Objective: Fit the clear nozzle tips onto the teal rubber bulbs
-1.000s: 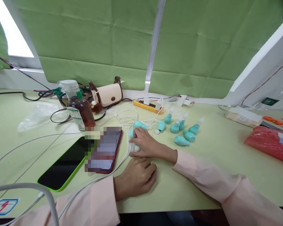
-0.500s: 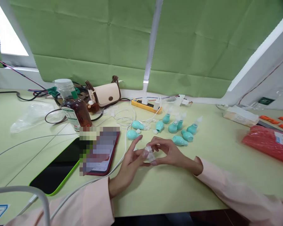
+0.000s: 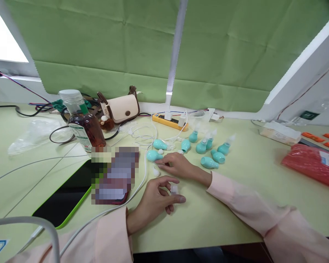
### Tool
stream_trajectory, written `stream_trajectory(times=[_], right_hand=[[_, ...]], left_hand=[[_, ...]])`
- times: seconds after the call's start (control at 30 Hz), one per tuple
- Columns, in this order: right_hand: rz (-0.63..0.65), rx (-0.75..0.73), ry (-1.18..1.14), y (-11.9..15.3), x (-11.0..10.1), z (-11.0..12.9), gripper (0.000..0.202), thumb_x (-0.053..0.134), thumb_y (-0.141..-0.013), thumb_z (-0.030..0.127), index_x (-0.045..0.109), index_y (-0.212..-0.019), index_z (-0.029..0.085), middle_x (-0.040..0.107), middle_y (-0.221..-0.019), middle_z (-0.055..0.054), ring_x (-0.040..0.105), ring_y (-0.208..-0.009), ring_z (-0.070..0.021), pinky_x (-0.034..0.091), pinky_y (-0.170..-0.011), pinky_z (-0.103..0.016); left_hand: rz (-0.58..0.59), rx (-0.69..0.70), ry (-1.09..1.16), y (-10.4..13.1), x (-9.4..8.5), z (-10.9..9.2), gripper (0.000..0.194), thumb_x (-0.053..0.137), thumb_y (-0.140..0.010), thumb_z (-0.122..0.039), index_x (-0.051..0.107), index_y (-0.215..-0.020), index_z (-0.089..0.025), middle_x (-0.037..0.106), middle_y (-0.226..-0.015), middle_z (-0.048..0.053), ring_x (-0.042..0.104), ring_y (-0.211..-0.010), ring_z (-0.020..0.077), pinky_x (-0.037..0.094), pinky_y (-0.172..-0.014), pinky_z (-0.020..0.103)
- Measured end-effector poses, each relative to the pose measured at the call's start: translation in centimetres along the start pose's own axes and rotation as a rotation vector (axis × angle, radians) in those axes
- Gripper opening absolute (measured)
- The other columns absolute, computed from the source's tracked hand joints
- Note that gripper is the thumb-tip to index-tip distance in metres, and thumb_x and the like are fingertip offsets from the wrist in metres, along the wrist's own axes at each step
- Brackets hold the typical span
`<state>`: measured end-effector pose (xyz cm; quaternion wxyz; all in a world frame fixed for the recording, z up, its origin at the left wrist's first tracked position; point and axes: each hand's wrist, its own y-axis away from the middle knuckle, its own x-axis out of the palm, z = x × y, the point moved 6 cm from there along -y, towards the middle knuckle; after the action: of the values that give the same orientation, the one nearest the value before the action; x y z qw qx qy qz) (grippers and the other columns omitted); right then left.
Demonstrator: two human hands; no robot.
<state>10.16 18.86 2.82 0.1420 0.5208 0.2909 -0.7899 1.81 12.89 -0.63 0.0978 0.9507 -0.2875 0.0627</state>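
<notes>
My left hand (image 3: 160, 195) holds a small clear plastic piece (image 3: 174, 189) between thumb and fingers, above the near part of the table. Farther forward, my right hand (image 3: 177, 164) reaches leftward with its fingers stretched out. Its fingertips are at the narrow end of a teal rubber bulb (image 3: 154, 155) lying on its side; whether they press on it is unclear. A small white part (image 3: 156, 171) lies just below those fingertips. Several more teal bulbs are grouped behind and to the right, some with clear nozzles, such as an upright bulb (image 3: 223, 148), and some bare, such as a lying bulb (image 3: 209, 162).
Two phones, one in a green-edged case (image 3: 68, 193) and one red-edged (image 3: 116, 179), lie left of my hands beside a white cable (image 3: 142, 180). Behind stand a brown bottle (image 3: 89, 128), a cream handbag (image 3: 124, 108) and a yellow power strip (image 3: 170, 122). A red package (image 3: 312, 160) lies right.
My right hand has let go of the clear piece and moved left and forward to the teal bulb. My left hand keeps the piece and has come slightly nearer.
</notes>
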Motion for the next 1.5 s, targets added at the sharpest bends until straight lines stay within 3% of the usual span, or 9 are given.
stream_trajectory(times=[0.23,0.47,0.67,0.73,0.83,0.97,1.17,1.33,1.5], right_hand=[[0.003,0.038,0.114,-1.3,0.7,0.6,0.017,0.052,-0.08,0.024,0.069,-0.076,0.022,0.061,-0.057,0.001,0.045,-0.049,-0.0089,0.02,-0.047,-0.023],[-0.055,0.04,0.161,-1.9,1.4,-0.1,0.015,0.053,-0.078,0.02,0.067,-0.074,0.018,0.063,-0.074,-0.005,0.053,-0.071,-0.0156,0.031,-0.055,-0.023],[-0.069,-0.031,0.119,-1.4,1.6,0.0,0.016,0.05,-0.079,0.017,0.065,-0.074,0.016,0.064,-0.076,-0.004,0.055,-0.077,-0.0155,0.038,-0.065,-0.024],[-0.084,-0.034,0.1,-1.2,1.5,-0.1,0.015,0.051,-0.078,0.014,0.064,-0.072,0.016,0.063,-0.073,-0.004,0.055,-0.075,-0.0151,0.039,-0.065,-0.024],[-0.118,-0.023,0.073,-0.9,1.3,-0.3,0.015,0.051,-0.077,0.012,0.064,-0.07,0.015,0.063,-0.071,-0.005,0.055,-0.073,-0.0154,0.04,-0.065,-0.024],[-0.167,-0.012,0.026,-0.7,1.4,-0.3,0.014,0.052,-0.076,0.013,0.064,-0.071,0.015,0.063,-0.075,-0.006,0.056,-0.074,-0.0162,0.041,-0.068,-0.026],[-0.229,-0.004,-0.093,-0.7,1.0,-0.4,0.012,0.053,-0.075,0.013,0.065,-0.072,0.015,0.064,-0.074,-0.005,0.058,-0.071,-0.0151,0.043,-0.066,-0.025],[-0.304,0.021,-0.223,-0.7,-0.5,-0.1,0.01,0.055,-0.074,0.013,0.064,-0.07,0.015,0.065,-0.072,-0.004,0.057,-0.064,-0.0123,0.045,-0.06,-0.023],[-0.375,0.068,-0.361,0.9,-2.7,0.7,0.011,0.053,-0.077,0.017,0.062,-0.072,0.014,0.065,-0.072,-0.005,0.059,-0.064,-0.0115,0.048,-0.054,-0.021]], left_hand=[[0.034,-0.048,0.028,-0.1,0.0,-0.1,0.046,0.076,-0.051,-0.021,0.06,-0.093,-0.01,0.057,-0.042,-0.004,0.052,-0.037,0.0096,0.043,-0.041,0.02],[-0.005,-0.01,-0.01,-0.3,-0.3,-1.0,0.054,0.071,-0.053,-0.012,0.057,-0.105,-0.007,0.057,-0.043,-0.005,0.052,-0.041,0.0087,0.043,-0.049,0.021],[-0.076,-0.013,-0.128,-0.7,-0.8,-0.5,0.019,0.06,-0.062,-0.014,0.062,-0.08,-0.007,0.057,-0.054,-0.001,0.055,-0.047,0.0111,0.046,-0.051,0.024],[-0.094,0.098,-0.309,-0.4,-0.9,-1.1,0.021,0.053,-0.067,-0.012,0.06,-0.087,-0.009,0.057,-0.058,0.0,0.055,-0.049,0.0121,0.048,-0.052,0.026],[-0.068,0.449,-0.766,0.9,0.3,-3.2,0.028,0.043,-0.075,-0.011,0.059,-0.097,-0.014,0.061,-0.082,0.008,0.058,-0.071,0.0174,0.048,-0.067,0.033],[0.257,0.829,-1.195,3.1,3.5,-3.9,0.037,0.044,-0.076,-0.011,0.05,-0.112,-0.019,0.041,-0.127,0.015,0.037,-0.114,0.0296,0.034,-0.091,0.048],[0.355,0.749,-1.362,2.4,3.7,-2.5,0.037,0.04,-0.076,-0.003,0.05,-0.108,-0.017,0.047,-0.121,0.012,0.045,-0.107,0.0257,0.041,-0.086,0.038],[0.237,0.704,-1.392,1.6,3.2,-2.3,0.027,0.039,-0.081,-0.007,0.052,-0.103,-0.014,0.058,-0.097,0.01,0.051,-0.09,0.0241,0.045,-0.077,0.038],[-0.002,0.543,-1.08,0.5,1.1,-2.9,0.027,0.05,-0.073,-0.007,0.053,-0.099,-0.015,0.059,-0.093,0.008,0.053,-0.088,0.0213,0.046,-0.076,0.033]])
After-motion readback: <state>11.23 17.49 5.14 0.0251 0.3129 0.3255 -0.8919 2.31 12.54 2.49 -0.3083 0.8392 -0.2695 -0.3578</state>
